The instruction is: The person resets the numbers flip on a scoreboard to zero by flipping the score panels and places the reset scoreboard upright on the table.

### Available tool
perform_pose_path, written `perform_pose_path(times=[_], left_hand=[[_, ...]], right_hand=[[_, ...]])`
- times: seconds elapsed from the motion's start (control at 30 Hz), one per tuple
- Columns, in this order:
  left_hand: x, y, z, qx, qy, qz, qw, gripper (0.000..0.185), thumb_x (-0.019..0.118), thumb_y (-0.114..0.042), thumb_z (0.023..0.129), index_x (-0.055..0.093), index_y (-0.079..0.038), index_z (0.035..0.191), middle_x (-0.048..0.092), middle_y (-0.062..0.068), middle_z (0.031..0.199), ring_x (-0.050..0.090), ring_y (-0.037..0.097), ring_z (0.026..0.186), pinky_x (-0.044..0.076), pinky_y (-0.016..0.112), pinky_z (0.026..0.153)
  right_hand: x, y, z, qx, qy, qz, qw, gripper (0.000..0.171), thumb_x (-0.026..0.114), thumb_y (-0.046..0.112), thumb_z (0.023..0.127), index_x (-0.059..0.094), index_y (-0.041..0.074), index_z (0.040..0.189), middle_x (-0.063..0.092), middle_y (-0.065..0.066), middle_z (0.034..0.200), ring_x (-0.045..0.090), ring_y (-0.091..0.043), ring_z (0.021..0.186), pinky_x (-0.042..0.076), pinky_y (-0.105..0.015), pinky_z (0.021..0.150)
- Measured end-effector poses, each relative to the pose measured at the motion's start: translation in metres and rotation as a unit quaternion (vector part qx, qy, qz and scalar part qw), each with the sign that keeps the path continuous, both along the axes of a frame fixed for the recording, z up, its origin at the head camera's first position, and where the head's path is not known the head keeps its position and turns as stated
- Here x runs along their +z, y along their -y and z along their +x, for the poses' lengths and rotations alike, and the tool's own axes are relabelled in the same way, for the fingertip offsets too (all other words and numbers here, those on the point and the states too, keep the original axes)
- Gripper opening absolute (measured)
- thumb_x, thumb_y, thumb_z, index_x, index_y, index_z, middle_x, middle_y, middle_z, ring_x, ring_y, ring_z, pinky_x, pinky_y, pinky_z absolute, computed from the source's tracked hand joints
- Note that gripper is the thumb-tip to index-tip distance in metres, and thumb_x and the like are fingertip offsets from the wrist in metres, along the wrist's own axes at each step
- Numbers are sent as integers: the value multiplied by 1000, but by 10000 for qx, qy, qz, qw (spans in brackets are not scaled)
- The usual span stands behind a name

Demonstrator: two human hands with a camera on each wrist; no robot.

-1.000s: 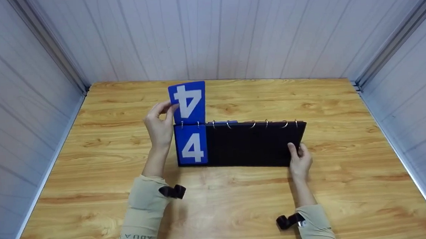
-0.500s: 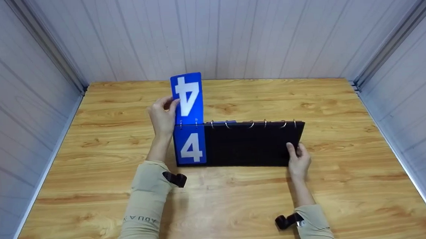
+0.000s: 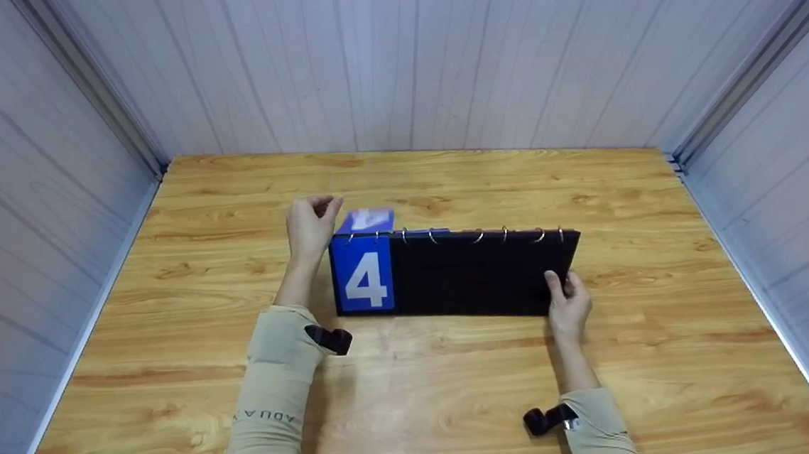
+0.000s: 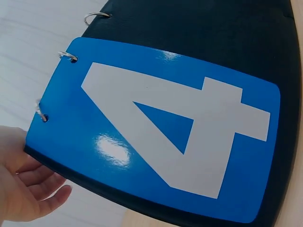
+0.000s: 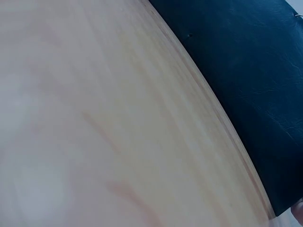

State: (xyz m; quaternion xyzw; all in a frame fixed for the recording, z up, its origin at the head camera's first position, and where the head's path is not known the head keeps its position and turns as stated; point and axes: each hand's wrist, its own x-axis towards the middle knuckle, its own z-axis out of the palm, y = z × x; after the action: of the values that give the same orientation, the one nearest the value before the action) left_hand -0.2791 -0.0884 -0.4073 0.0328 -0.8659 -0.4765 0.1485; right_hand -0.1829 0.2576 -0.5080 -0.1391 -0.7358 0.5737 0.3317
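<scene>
A black flip scoreboard [image 3: 475, 275] stands propped on the table, with metal rings [image 3: 479, 236] along its top edge. On its left end hangs a blue card with a white 4 [image 3: 364, 276], which fills much of the left wrist view. Another blue card [image 3: 367, 220], blurred, tips back behind the top edge. By the upper left corner is my left hand [image 3: 311, 230], its fingers loosely bent and holding nothing visible. My right hand [image 3: 570, 308] grips the board's lower right edge, thumb in front; the right wrist view catches only a fingertip [image 5: 298, 212].
Wood-grained table [image 3: 423, 396] surrounds the board. Pale panel walls [image 3: 400, 63] enclose the back and both sides. A sliver of blue [image 3: 433, 231] shows behind the board's top edge.
The raised blue card, pinched by my left hand earlier, has been let go and swung backward behind the board. My left hand has lowered slightly; the right keeps its grip.
</scene>
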Motion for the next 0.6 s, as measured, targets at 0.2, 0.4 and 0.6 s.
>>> perform_pose_path(times=[0.2, 0.4, 0.6], left_hand=[[1, 0, 12, -83, -219, 192, 9995, 27, 61, -21, 85, 65, 1, 100, 64, 13, 91, 58, 21, 83, 46, 31, 71], [-2, -2, 33, 257, -1067, 505, 9927, 22, 63, -14, 83, 65, 4, 96, 63, 15, 91, 59, 24, 83, 46, 34, 70], [-6, -5, 54, 546, -1550, 933, 9820, 17, 65, -7, 80, 65, 5, 93, 63, 15, 90, 60, 24, 80, 48, 36, 70]], right_hand=[[1, 0, 0, 10, -123, 149, 9998, 19, 62, 0, 81, 50, -12, 72, 39, -2, 53, 34, -4, 51, 28, -16, 49], [0, -1, -1, 80, -179, 213, 9996, 24, 62, 2, 81, 46, -12, 70, 34, -2, 51, 31, -5, 50, 26, -17, 47], [0, -2, -1, 132, -192, 95, 9997, 20, 62, 1, 81, 50, -12, 73, 41, -2, 53, 36, -5, 52, 30, -15, 49]])
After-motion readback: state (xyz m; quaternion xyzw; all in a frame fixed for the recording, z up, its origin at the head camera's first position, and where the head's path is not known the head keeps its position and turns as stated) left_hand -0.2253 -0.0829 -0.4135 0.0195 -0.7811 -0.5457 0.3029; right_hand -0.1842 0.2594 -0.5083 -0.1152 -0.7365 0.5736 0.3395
